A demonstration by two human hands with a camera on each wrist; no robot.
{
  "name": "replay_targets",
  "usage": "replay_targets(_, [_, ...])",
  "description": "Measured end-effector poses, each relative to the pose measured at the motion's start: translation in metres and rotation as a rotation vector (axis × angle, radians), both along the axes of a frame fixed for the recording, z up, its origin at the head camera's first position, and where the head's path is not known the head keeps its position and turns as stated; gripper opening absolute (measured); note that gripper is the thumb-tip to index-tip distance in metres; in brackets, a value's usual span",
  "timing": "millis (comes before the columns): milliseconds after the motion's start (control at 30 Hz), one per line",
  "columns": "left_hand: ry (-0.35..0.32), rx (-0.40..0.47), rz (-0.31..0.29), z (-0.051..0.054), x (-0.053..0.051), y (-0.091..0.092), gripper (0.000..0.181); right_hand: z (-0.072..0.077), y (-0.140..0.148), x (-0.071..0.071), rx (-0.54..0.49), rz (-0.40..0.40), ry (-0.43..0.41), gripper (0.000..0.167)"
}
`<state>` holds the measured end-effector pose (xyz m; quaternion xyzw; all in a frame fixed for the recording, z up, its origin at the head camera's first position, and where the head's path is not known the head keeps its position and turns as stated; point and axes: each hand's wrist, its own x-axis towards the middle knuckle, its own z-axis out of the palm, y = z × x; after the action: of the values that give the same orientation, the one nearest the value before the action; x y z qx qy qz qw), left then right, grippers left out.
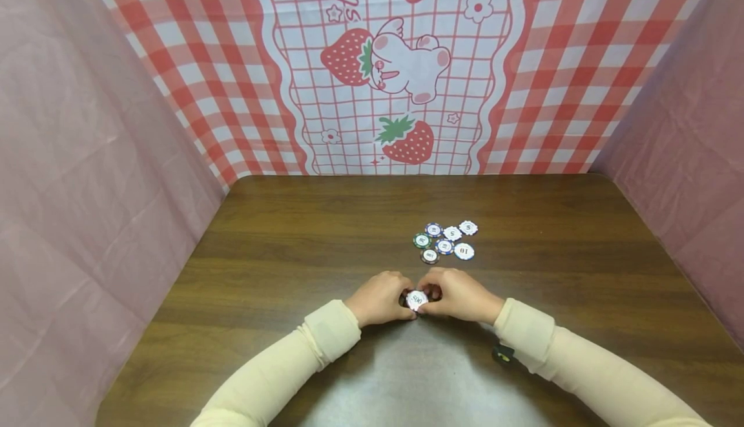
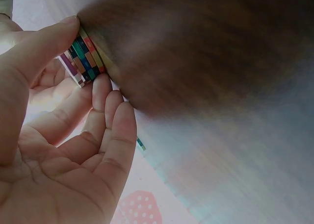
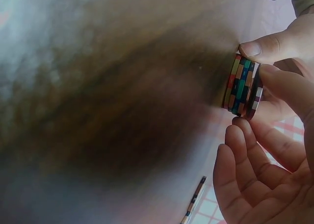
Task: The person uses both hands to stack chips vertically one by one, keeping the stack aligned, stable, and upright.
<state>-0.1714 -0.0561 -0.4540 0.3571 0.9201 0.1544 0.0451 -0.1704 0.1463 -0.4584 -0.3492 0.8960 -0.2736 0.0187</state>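
Note:
A short stack of poker chips (image 1: 416,300) stands on the table between both hands, with a white chip marked 500 on top. Its striped edges in green, black, orange, red and yellow show in the wrist views. My left hand (image 1: 380,299) grips one side of the stack, thumb at the near edge and fingertips at the far edge. From the other side my right hand (image 1: 463,294) holds it too; in the right wrist view the right thumb (image 3: 284,84) presses by the upper white chip. Fingers partly cover the stack's sides.
Several loose poker chips lie flat beyond the hands, among them a green-edged chip (image 1: 422,240), a white chip marked 10 (image 1: 464,251) and a white chip marked 5 (image 1: 468,227). The brown wooden table (image 1: 279,239) meets a strawberry-print curtain (image 1: 372,123) at the back.

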Motion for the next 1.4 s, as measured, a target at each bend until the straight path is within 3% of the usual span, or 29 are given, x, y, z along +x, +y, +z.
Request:
replay_targets(933, [0.015,0.000,-0.001,-0.0027,-0.0005,-0.0002,0.033,-0.0012,-0.0024,-0.0003,0.027,-0.021,-0.007,0.026])
replay_targets(1400, [0.002,-0.015,0.002,-0.0017,0.0002,0.0002,0.034,0.0014,0.0032,-0.0054,-0.061,-0.037,-0.021,0.032])
